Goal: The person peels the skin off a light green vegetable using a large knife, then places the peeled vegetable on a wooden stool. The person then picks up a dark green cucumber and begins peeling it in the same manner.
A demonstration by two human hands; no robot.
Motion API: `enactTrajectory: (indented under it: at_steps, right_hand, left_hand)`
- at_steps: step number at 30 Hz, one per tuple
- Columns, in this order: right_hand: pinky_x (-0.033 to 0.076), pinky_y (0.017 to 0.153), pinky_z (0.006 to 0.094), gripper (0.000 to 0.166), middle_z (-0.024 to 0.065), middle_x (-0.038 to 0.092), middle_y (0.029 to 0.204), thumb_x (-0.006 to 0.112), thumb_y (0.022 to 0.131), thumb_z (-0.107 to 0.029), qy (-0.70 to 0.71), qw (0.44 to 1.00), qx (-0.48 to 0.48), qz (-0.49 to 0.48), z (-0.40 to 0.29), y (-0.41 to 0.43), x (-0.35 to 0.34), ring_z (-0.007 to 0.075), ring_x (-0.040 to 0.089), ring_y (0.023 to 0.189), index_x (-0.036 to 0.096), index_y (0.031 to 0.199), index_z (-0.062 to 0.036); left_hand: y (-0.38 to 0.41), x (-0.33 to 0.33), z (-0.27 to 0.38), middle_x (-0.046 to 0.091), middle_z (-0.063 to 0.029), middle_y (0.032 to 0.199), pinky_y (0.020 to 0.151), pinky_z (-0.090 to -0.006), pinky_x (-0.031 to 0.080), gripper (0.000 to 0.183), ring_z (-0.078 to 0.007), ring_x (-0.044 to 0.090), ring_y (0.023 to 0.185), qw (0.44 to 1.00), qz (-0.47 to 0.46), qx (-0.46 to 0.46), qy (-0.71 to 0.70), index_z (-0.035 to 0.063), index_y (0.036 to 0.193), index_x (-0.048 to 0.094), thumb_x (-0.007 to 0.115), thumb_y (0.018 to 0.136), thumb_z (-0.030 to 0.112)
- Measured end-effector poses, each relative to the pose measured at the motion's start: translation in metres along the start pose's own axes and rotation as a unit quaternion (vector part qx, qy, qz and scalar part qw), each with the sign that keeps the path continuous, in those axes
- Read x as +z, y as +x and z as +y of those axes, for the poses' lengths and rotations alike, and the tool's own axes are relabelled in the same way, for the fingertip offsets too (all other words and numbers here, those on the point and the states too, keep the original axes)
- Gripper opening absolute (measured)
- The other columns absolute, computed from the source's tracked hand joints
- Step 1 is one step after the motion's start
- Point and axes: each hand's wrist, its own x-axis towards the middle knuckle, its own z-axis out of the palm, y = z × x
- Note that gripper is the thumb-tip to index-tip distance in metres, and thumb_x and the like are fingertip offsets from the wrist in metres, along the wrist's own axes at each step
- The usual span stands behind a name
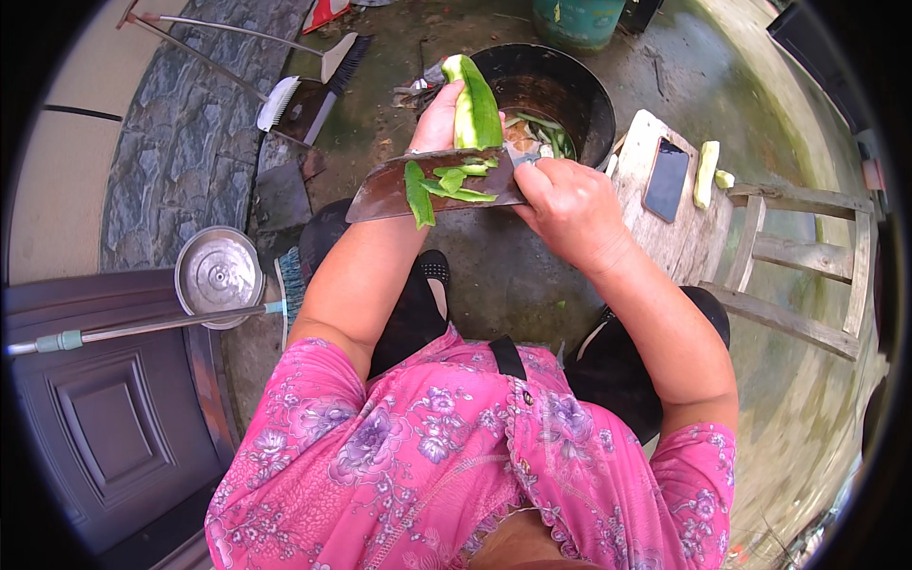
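My left hand [436,122] grips a long green gourd or cucumber [479,107], partly peeled, with pale flesh showing along one side. In my right hand [566,203] is the handle of a wide-bladed cleaver [381,189]. Its blade lies flat across the near end of the vegetable, over my left forearm. Several strips of green peel [450,182] rest on the blade, one hanging past its lower edge. Beyond my hands stands a round black bucket [591,92] with green peelings [559,137] and other scraps inside. The vegetable hides part of the bucket's rim.
At right is a wooden chair or bench [695,235] bearing a smartphone [666,178] and two peeled pale pieces [705,174]. To the left are a dustpan [298,107], a broom [342,60], a metal lid or basin [219,274] and a long-handled brush [291,281]. A green bucket [577,21] stands behind.
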Motion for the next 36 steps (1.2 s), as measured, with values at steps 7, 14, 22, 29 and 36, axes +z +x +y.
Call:
enactTrajectory:
  at_steps: [7, 14, 22, 29, 36]
  right_hand:
    - [0.051, 0.056, 0.0366, 0.031, 0.0061, 0.055, 0.068, 0.076, 0.065, -0.018, -0.02, 0.999, 0.035, 0.023, 0.02, -0.002, 0.009, 0.0251, 0.062, 0.065, 0.048, 0.077, -0.0094]
    - [0.051, 0.056, 0.0373, 0.031, 0.0065, 0.056, 0.069, 0.076, 0.067, -0.019, -0.011, 0.999, 0.036, 0.018, 0.019, -0.002, 0.008, 0.0263, 0.063, 0.066, 0.049, 0.078, -0.0091]
    - [0.051, 0.056, 0.0368, 0.031, 0.0068, 0.056, 0.069, 0.076, 0.067, -0.02, 0.006, 0.999, 0.035, -0.01, 0.008, -0.002, 0.006, 0.0255, 0.063, 0.065, 0.049, 0.078, -0.0093]
    - [0.052, 0.057, 0.0373, 0.028, 0.0072, 0.058, 0.07, 0.075, 0.069, -0.018, -0.01, 0.999, 0.047, 0.005, 0.023, -0.003, 0.012, 0.0259, 0.064, 0.066, 0.05, 0.079, -0.009]
    - [0.052, 0.057, 0.0375, 0.026, 0.0067, 0.059, 0.07, 0.073, 0.07, -0.018, -0.026, 0.997, 0.069, -0.001, 0.032, -0.005, 0.017, 0.0261, 0.064, 0.067, 0.051, 0.079, -0.0093]
  left_hand:
    - [0.003, 0.001, -0.007, 0.066, -0.0141, 0.077, 0.063, -0.0387, 0.058, 0.034, -0.0255, 0.066, 0.07, 1.0, 0.026, 0.014, 0.002, 0.0049, 0.094, 0.061, 0.046, 0.097, 0.035]
    - [0.003, -0.001, -0.003, 0.066, -0.016, 0.079, 0.068, -0.039, 0.058, 0.037, -0.0263, 0.067, 0.072, 1.0, 0.011, 0.011, 0.005, 0.0022, 0.095, 0.062, 0.044, 0.098, 0.034]
    - [0.0, 0.001, -0.004, 0.065, -0.0151, 0.08, 0.064, -0.039, 0.058, 0.036, -0.0269, 0.067, 0.071, 1.0, 0.023, 0.004, 0.014, 0.0044, 0.1, 0.06, 0.05, 0.095, 0.039]
    - [0.006, -0.004, -0.004, 0.067, -0.0143, 0.079, 0.063, -0.0397, 0.059, 0.035, -0.0272, 0.068, 0.071, 0.999, 0.018, 0.024, 0.038, 0.0052, 0.101, 0.06, 0.05, 0.096, 0.038]
    - [0.0, 0.006, -0.002, 0.067, -0.0139, 0.08, 0.065, -0.0408, 0.059, 0.035, -0.0275, 0.068, 0.072, 0.995, 0.077, 0.038, 0.055, 0.0068, 0.104, 0.061, 0.053, 0.094, 0.039]
